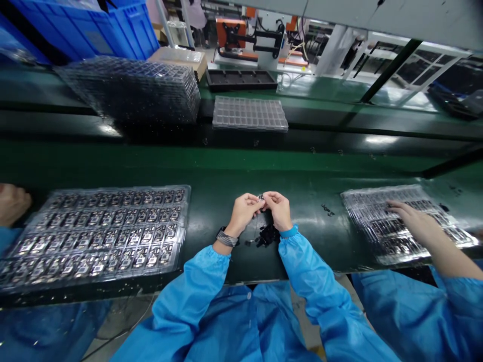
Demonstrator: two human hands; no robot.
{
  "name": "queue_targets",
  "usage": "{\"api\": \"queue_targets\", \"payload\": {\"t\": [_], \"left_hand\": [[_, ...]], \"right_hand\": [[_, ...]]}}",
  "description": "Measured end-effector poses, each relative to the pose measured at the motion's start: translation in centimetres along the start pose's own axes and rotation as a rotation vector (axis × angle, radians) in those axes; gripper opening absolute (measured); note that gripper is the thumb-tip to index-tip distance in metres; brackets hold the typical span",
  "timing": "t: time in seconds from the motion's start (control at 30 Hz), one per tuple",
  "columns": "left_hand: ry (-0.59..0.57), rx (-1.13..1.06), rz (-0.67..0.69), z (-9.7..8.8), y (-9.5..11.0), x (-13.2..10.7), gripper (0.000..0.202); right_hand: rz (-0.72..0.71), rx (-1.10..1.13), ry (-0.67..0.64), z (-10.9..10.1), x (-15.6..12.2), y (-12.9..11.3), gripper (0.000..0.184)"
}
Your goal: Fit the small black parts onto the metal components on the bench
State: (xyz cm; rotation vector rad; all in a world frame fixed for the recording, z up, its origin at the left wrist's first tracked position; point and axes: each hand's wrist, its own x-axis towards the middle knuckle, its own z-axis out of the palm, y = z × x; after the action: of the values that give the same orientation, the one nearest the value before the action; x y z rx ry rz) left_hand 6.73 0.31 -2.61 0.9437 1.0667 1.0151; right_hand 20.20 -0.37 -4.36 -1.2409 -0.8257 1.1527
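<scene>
My left hand [245, 212] and my right hand [277, 208] meet above the green bench, fingers pinched together. Between their fingertips is a small electronic part [260, 198], silvery and dark; its exact kind is too small to make out. Both hands are closed on it. Just below my right hand lies a loose pile of small black parts [267, 236] on the bench. Left of my hands, a clear plastic tray [184, 201] carries rows of small circuit boards [139, 236].
A co-worker's hand [407, 216] reaches over another clear tray [350, 201] at right; another person's hand [13, 203] is at far left. Stacked clear trays [151, 90], an empty clear tray [249, 113], a black tray [241, 79] and a blue crate [90, 32] stand behind.
</scene>
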Motion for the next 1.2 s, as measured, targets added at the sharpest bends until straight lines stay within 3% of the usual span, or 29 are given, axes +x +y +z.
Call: {"api": "queue_targets", "payload": {"t": [0.4,0.63,0.8,0.9,0.97,1.1,1.2], "left_hand": [[-0.025,0.064,0.066,-0.4,0.4,-0.1,0.038],[-0.117,0.084,0.100,-0.2,1.2,-0.2,0.030],[-0.078,0.082,0.113,-1.1,4.1,-3.2,0.028],[0.006,0.159,0.137,-4.2,8.3,-8.1,0.031],[0.128,0.271,0.146,-7.8,11.6,-11.9,0.032],[0.524,0.505,0.157,-18.0,16.1,-17.4,0.039],[0.755,0.594,0.138,-26.3,16.3,-18.5,0.043]], "right_hand": [[0.026,0.012,-0.094,-0.1,0.0,-0.9,0.034],[0.107,0.117,-0.138,-0.5,0.0,-1.4,0.034],[0.078,0.179,-0.249,-1.0,-0.3,-2.2,0.031],[0.071,0.132,-0.233,-1.5,-0.1,-2.1,0.033],[0.072,0.058,-0.185,-1.7,0.0,-1.9,0.034],[0.023,-0.076,-0.166,-1.6,0.0,-1.3,0.040],[-0.042,-0.159,-0.190,-1.4,-0.2,-1.0,0.045]]}}
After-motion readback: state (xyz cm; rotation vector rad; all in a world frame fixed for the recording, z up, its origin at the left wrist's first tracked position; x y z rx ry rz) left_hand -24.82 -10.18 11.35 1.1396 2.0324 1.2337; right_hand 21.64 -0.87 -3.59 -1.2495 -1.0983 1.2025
